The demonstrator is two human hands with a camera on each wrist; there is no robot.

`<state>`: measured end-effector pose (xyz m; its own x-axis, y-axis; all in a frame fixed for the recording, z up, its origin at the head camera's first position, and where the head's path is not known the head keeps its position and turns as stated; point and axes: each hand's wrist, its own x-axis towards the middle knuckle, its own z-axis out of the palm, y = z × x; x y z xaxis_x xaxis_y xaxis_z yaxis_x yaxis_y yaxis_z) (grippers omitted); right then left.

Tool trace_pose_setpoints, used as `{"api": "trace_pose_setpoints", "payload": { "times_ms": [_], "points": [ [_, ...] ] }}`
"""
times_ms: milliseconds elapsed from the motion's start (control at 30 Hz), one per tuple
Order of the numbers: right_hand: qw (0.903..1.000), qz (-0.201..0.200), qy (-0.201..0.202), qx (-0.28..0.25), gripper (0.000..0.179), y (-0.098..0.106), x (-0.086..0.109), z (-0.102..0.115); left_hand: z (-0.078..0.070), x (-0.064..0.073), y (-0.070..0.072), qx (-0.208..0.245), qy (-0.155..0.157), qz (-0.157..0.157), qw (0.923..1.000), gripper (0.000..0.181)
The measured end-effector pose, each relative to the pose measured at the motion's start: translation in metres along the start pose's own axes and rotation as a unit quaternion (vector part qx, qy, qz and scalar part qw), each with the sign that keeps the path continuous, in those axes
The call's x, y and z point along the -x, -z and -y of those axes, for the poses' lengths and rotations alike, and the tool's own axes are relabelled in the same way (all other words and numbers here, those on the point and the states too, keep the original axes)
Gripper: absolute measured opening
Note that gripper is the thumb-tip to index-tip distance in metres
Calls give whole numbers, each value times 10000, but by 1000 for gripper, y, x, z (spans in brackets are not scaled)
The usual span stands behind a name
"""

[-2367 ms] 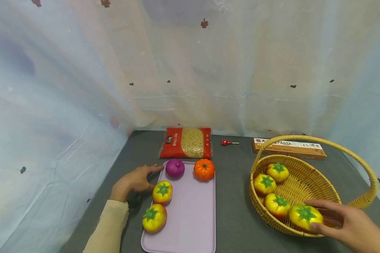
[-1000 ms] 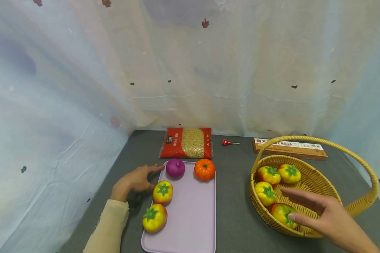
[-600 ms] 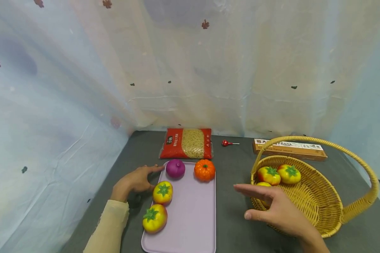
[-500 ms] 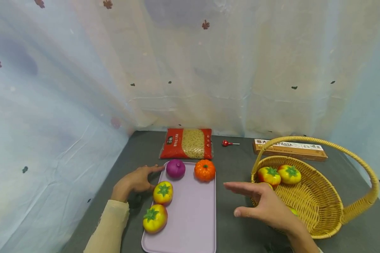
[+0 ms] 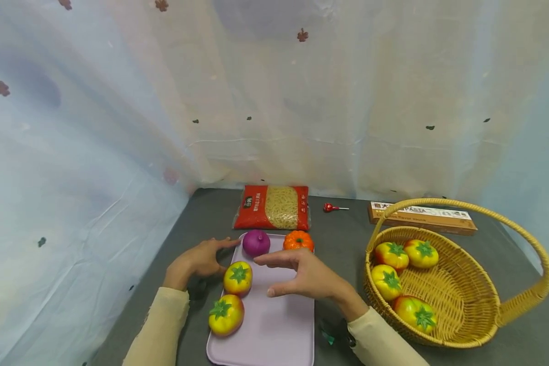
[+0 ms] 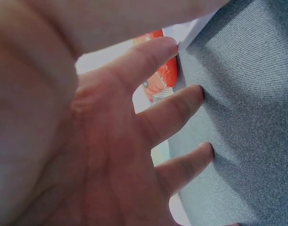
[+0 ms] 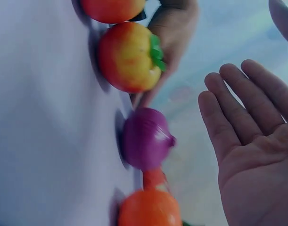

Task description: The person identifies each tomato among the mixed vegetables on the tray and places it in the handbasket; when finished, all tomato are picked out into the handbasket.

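Note:
My left hand [image 5: 199, 262] rests at the left edge of the lilac tray [image 5: 281, 325], fingers spread. In the left wrist view several fingertips [image 6: 195, 93] touch the dark cloth and the index finger [image 6: 155, 55] meets the tray rim. Holding nothing, my right hand [image 5: 308, 277] is over the tray, fingers straight and thumb apart. Two yellow-red persimmons [image 5: 238, 278] with green leaf caps lie along the tray's left side. At its far end sit a purple onion [image 5: 256, 243] and a small orange pumpkin [image 5: 298, 239], partly hidden by the right hand.
A wicker basket [image 5: 455, 295] with a tall handle stands at the right, with several persimmons [image 5: 414, 312] inside. Behind the tray lies a red pasta bag [image 5: 272, 207]. A lollipop [image 5: 329, 207] and a pasta box [image 5: 425, 219] lie along the back of the table.
My right hand has let go of a persimmon in the basket and moved left, over the tray. Persimmons in the basket have shifted. My left hand has stayed put.

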<state>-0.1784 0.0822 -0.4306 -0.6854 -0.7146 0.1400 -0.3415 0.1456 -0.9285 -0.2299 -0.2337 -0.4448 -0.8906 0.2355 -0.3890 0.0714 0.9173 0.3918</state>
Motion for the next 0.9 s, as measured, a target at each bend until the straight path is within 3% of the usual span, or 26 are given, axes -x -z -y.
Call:
{"api": "trace_pose_setpoints", "payload": {
  "times_ms": [233,400,667,900],
  "points": [
    [9988,256,-92,417,61,-16,-45,-17,1,-1,0,18,-69,-8,10000,84],
    [9961,452,-192,733,59,-24,-63,-27,3,0,0,-7,-134,-53,9999,85],
    [9862,339,-332,1585,56,-21,-58,-25,3,0,0,-7,-193,-38,9998,85],
    [9868,77,-360,1579,55,-24,-58,-33,4,0,0,-23,-280,-56,9996,86]
  ]
}}
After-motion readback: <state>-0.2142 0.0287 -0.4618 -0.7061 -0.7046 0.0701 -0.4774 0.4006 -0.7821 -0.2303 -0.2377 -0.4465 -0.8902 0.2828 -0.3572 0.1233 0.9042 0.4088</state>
